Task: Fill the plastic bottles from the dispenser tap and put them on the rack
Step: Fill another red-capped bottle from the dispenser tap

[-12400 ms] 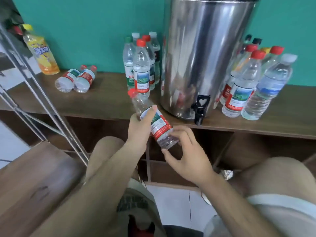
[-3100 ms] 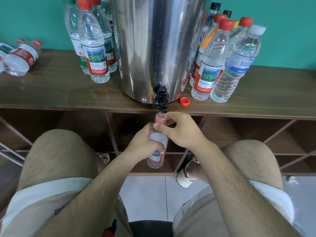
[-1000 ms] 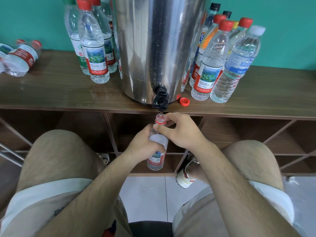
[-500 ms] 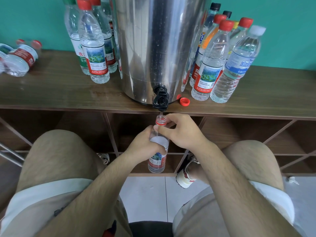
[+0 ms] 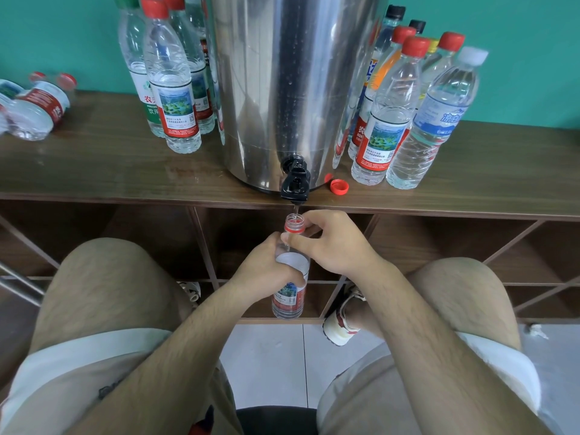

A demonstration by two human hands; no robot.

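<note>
L forearm (image 5: pixel 175 350) & R forearm (image 5: pixel 417 334) reach fwd from bottom of frame, converging at centre. L hand (image 5: pixel 266 273) wraps round mid body of bottle (image 5: pixel 287 301), fingers (image 5: pixel 282 277) curled across its front, holding it upright. R hand (image 5: pixel 334 243) sits higher, thumb & forefinger pinching the neck just under the open mouth, other fingers loosely curled behind, wrist bent slightly inward.

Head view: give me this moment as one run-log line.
phase: filling; bottle: uncapped, mouth under tap, thin stream entering; left grip: holds bottle body; right grip: pinches neck; red cap: loose on shelf
</note>
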